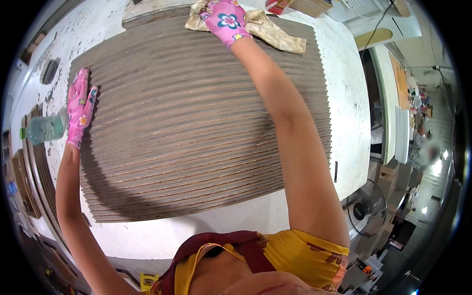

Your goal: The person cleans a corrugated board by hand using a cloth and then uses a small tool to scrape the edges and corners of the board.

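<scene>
A large brown ribbed wooden panel [196,123] lies flat on a white paint-flecked table [344,98]. My left hand [79,105], in a pink flowered glove, rests flat on the panel's left edge. My right hand [226,20], in the same kind of glove, reaches to the panel's far edge and presses down on a crumpled beige rag [275,33] lying there.
A clear plastic bottle with a green cap [43,129] lies on the table left of the panel. Curved wooden strips [34,172] sit at the left. A floor fan [366,209] stands at the right below the table edge. Boxes and clutter fill the far right.
</scene>
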A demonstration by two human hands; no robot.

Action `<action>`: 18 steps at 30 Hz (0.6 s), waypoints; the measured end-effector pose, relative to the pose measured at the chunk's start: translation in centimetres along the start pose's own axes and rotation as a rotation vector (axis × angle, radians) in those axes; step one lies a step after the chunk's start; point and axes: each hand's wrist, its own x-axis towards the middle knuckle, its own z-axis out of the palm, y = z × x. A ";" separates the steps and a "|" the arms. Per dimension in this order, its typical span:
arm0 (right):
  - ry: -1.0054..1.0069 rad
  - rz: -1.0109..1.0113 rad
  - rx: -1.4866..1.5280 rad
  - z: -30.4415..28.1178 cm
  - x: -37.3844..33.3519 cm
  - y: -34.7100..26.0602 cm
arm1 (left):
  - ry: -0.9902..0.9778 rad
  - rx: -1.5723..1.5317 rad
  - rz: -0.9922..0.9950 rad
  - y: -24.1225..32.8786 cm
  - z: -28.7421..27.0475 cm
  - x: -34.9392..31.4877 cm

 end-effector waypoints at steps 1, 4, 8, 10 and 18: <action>0.031 0.049 0.060 0.3 0.3 0.6 | 0.014 -0.024 0.016 -0.6 -0.3 -0.4; 0.033 0.089 0.147 2.3 -0.4 5.7 | -0.014 -0.025 -0.026 -1.4 -0.2 -1.2; -0.001 0.071 0.266 6.0 -3.3 17.5 | -0.013 -0.016 -0.029 -2.0 -0.7 -1.5; -0.030 0.280 0.171 1.2 -7.5 20.1 | -0.037 -0.026 0.024 -1.6 1.1 -0.2; -0.040 0.748 -0.327 -2.8 -16.3 33.4 | -0.046 -0.069 -0.014 0.4 0.7 0.5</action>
